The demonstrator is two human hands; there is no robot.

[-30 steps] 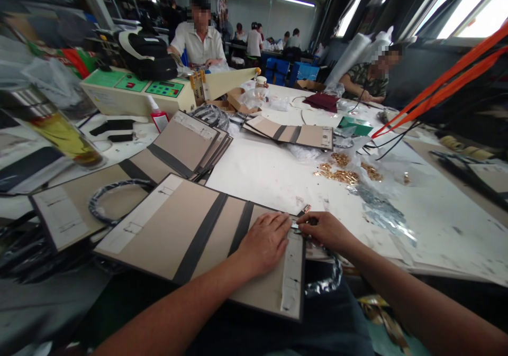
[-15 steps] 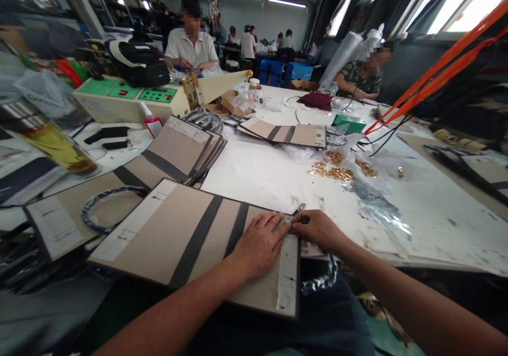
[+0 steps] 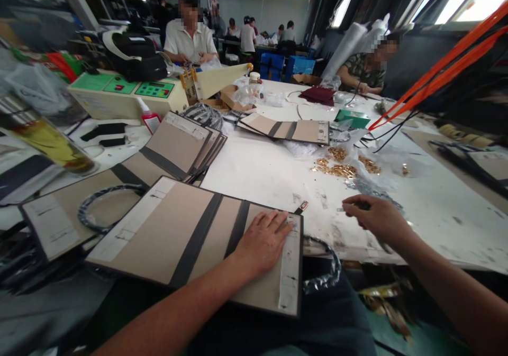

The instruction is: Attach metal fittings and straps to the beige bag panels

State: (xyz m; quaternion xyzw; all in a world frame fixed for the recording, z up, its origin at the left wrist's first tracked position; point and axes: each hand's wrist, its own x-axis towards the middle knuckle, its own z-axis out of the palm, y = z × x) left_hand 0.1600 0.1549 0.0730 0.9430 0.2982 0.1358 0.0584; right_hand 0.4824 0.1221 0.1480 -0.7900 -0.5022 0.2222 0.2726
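Pressed the brown board (image 3: 170,229) flat at the table (image 3: 270,176) edge with the left hand (image 3: 262,242), fingers spread open. Pinched a small dark piece (image 3: 360,206) in the right hand (image 3: 377,219), near the board. Probably mid-fitting; next called for careful lining up.

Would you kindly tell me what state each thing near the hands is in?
Left hand, open, palm down.
Right hand, fingers curled, above white table.
Tan cardboard panel with black strips, flat under the open palm.
Small gold metal parts, scattered loose.
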